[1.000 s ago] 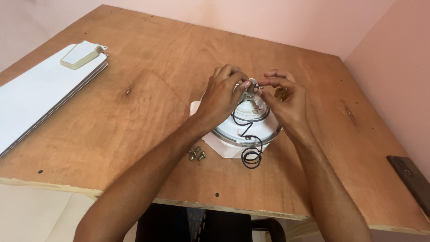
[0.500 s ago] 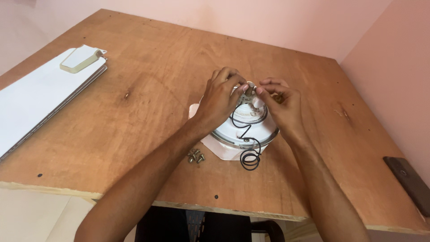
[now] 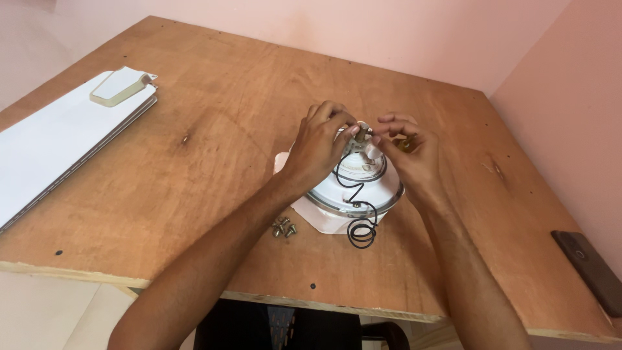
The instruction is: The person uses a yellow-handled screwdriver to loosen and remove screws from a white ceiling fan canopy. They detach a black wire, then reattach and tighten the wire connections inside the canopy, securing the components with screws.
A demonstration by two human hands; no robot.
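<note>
Near the middle of the plywood table (image 3: 194,104), seen from the head camera, a round white fan motor housing (image 3: 355,188) with a chrome band sits on a white base piece, and both hands work at the small metal hub (image 3: 360,134) on its top. The left hand (image 3: 322,146) curls over the hub from the left, its fingertips pinched narrowly on the fitting; the right hand (image 3: 409,152) meets it from the right, thumb and forefinger closed close together on the same spot, though what tiny part they hold, if any, is hidden by the fingers. A black wire (image 3: 357,214) runs down the housing and ends in a loose coil on the wood. A few small screws (image 3: 283,227) lie just beside the base, near the left forearm; a sweep of that arm could scatter them toward the table edge. The wire could snag a wrist and tug the housing, which rests unclamped. A slip of the pinch might drop a small piece into the housing. White fan blades (image 3: 58,149) lie well apart at left, a dark phone (image 3: 593,269) at the far right edge.
</note>
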